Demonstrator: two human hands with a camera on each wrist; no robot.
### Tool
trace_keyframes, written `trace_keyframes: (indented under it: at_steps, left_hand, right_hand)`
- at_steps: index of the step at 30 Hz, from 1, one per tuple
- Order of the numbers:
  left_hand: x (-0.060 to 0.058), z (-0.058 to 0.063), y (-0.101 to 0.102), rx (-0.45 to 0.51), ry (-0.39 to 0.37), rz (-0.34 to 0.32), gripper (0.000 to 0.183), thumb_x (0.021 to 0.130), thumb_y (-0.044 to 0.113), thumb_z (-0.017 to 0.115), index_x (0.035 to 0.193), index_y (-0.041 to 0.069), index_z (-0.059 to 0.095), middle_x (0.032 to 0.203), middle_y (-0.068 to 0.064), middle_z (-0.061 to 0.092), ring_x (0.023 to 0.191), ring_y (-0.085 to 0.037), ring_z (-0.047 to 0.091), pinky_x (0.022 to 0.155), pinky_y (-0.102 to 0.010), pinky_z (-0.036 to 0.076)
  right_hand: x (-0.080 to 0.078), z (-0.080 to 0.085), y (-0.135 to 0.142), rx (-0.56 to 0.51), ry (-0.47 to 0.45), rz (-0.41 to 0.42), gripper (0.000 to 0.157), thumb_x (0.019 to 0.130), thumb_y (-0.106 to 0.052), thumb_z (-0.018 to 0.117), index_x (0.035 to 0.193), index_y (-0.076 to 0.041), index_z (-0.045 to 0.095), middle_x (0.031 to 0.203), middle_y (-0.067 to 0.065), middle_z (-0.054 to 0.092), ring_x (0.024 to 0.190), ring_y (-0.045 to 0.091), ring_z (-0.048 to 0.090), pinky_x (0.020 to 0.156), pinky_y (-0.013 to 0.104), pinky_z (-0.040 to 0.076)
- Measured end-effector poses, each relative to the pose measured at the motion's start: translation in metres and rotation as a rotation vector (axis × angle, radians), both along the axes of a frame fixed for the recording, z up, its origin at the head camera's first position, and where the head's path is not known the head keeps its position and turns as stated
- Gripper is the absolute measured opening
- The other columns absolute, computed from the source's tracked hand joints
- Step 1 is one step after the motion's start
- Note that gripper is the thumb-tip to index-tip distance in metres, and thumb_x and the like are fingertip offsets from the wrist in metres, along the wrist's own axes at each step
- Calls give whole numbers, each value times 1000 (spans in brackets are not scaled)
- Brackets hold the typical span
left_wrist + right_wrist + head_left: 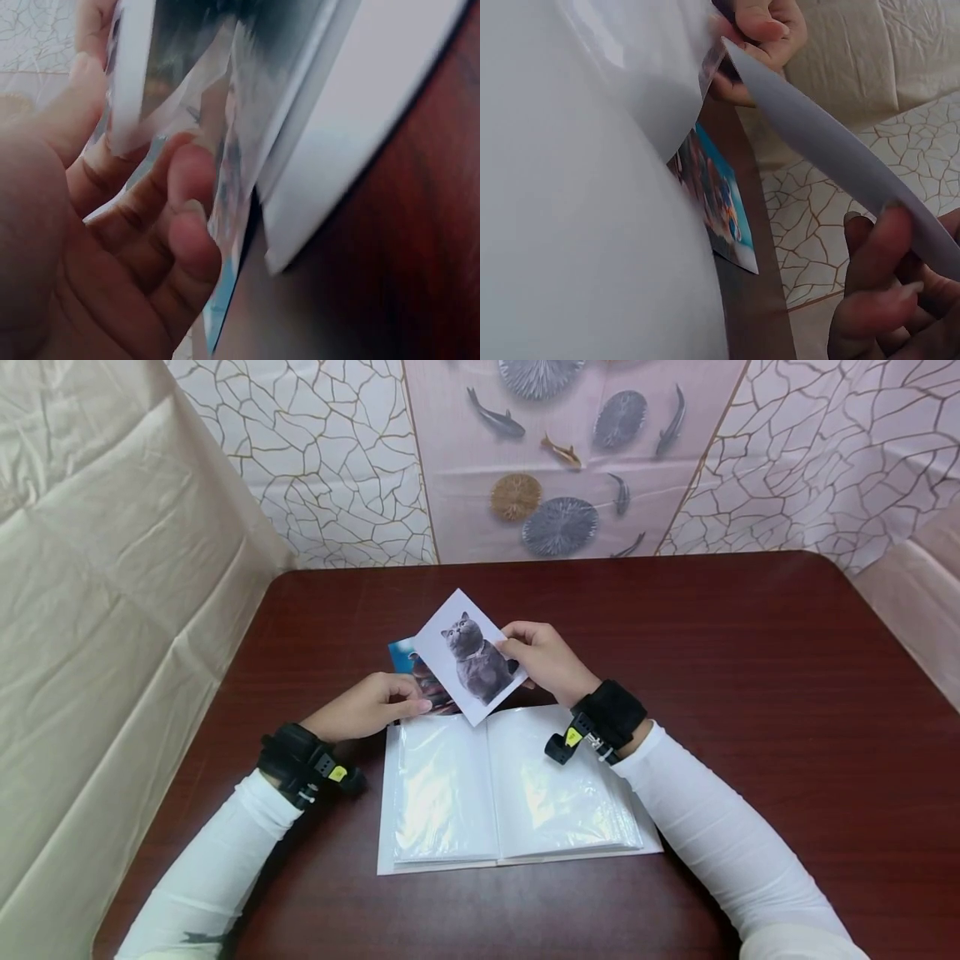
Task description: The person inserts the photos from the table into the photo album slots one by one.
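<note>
A white photo album [442,793] lies spread on the table, with clear plastic sleeves on both pages. At the top edge of its left page, my left hand [378,702] pinches a clear plastic sleeve [232,120] between thumb and fingers. My right hand [551,660] holds a white photo of a grey cat [480,664] by its right side, tilted above the album. The photo's lower corner is over the top of the pages near the left hand; whether it is inside the sleeve I cannot tell. Its plain back shows in the right wrist view.
Behind the album lies a colourful photo [724,202] with a blue edge, partly covered by the cat photo in the head view. The dark red-brown table [750,710] extends around the album. Patterned cloth [337,460] hangs behind it, and beige cloth [112,610] at the left.
</note>
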State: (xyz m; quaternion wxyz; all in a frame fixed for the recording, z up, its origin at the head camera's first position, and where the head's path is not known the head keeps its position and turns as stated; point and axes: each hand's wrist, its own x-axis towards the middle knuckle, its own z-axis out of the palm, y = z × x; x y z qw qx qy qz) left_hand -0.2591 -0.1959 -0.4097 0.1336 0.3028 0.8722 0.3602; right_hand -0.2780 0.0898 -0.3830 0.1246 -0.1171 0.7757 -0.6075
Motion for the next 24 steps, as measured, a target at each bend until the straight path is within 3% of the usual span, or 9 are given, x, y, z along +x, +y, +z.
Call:
trace_keyframes:
  at_steps: [6,8,11,14,19,24]
  left_hand:
    - [11,26,2,-56,-44,-10,28,93,31,61,72,12,65,65,-15,54,59,-16,47,53,-28,39]
    - [12,30,3,-61,-60,-13,23,92,23,63,74,9,66,66,-19,56,60,-18,47,54,-27,38]
    - [6,19,-1,-67,-69,-13,18,90,23,65,78,10,68,67,-17,59,61,-21,49,53,-27,37]
    - [0,10,-6,-69,-75,-10,17,89,27,67,80,13,68,67,-12,60,61,-23,50,52,-27,37]
    - [-2,10,-10,-49,-91,-16,18,86,34,68,81,17,68,65,-5,58,61,-20,49,53,-27,38]
    - [-2,13,-12,10,-112,-38,19,84,35,71,85,17,69,70,-3,61,65,-20,53,57,-28,44]
  right_hand:
    - [-2,-2,-1,26,51,-8,23,94,-27,60,97,-4,61,79,5,45,62,15,40,56,29,37]
    - [-3,-3,-1,28,77,-4,25,93,-28,62,95,-4,63,75,5,41,66,17,36,60,30,34]
    - [-3,-5,0,12,115,3,24,91,-26,64,95,-2,66,73,4,40,71,18,36,65,31,32]
    - [-4,-6,1,-13,116,-2,24,92,-26,63,97,-3,67,72,4,43,67,18,36,62,29,32]
    - [-7,-6,2,-28,59,15,23,94,-25,60,96,-2,64,69,5,47,58,16,38,54,26,32]
    - [-11,-6,3,30,46,68,25,96,-25,57,89,-1,58,72,8,49,61,17,42,56,25,36]
